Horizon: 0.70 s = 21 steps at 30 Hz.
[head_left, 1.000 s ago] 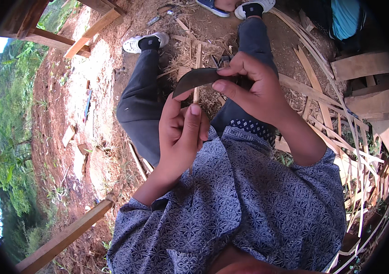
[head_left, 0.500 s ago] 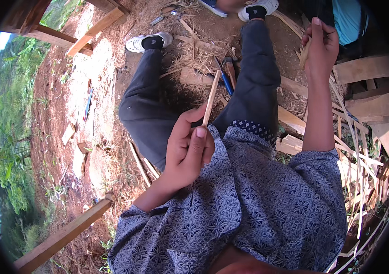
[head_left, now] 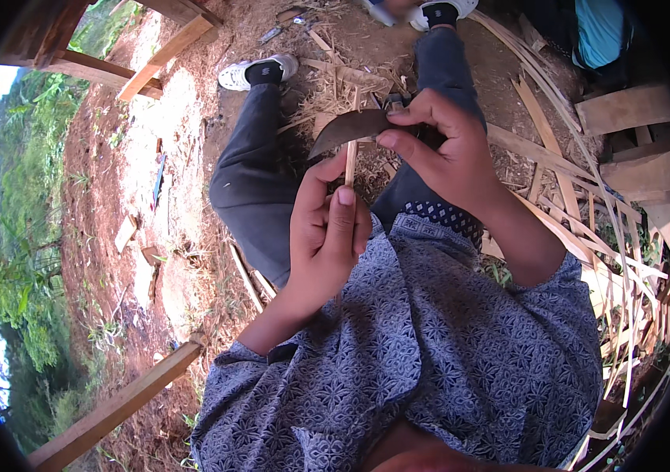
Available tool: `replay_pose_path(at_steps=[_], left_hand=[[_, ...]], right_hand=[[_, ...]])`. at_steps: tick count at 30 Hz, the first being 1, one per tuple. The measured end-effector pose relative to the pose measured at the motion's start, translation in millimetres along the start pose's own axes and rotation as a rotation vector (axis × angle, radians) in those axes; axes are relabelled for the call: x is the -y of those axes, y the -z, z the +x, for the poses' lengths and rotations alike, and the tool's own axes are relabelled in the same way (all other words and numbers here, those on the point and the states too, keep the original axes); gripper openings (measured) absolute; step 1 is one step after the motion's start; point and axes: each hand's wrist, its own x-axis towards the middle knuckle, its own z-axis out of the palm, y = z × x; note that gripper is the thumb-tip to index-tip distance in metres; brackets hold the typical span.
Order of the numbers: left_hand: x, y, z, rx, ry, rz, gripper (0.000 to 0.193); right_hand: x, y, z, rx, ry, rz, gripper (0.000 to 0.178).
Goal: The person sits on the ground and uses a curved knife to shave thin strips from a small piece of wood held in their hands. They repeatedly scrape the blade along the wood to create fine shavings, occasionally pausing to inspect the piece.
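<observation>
My left hand (head_left: 325, 232) is closed around a thin, pale wooden stick (head_left: 350, 169), thumb pressed along its front, so that the stick points up and away from me. My right hand (head_left: 457, 149) grips a knife with a dark, curved blade (head_left: 348, 129); its handle is mostly hidden by the fingers. The blade lies across the upper part of the stick, just above my left fingers, its tip towards the left. Both hands are in front of my lap, over my dark trousers (head_left: 250, 193).
Wood shavings (head_left: 343, 79) litter the ground between my feet. Long split strips (head_left: 622, 303) and planks (head_left: 638, 110) lie to the right, near a turquoise cloth or bag (head_left: 598, 31). A wooden beam (head_left: 118, 405) slants in at lower left; a timber frame (head_left: 166, 55) stands at upper left.
My right hand has come down from the upper right towards the middle, bringing the knife's blade across the stick. My left hand still holds the stick, now more upright.
</observation>
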Motion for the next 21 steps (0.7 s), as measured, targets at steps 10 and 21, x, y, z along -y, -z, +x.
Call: replay_pose_path(at_steps=[10, 21], left_hand=[[-0.8, 8.8, -12.1, -0.012, 0.006, 0.034, 0.042], [-3.8, 8.1, 7.1, -0.062, 0.039, 0.032, 0.034]], right_hand=[[-58.8, 98.4, 34.3, -0.657, -0.119, 0.19, 0.019], [3.0, -14.5, -10.8, 0.128, -0.033, 0.132, 0.022]])
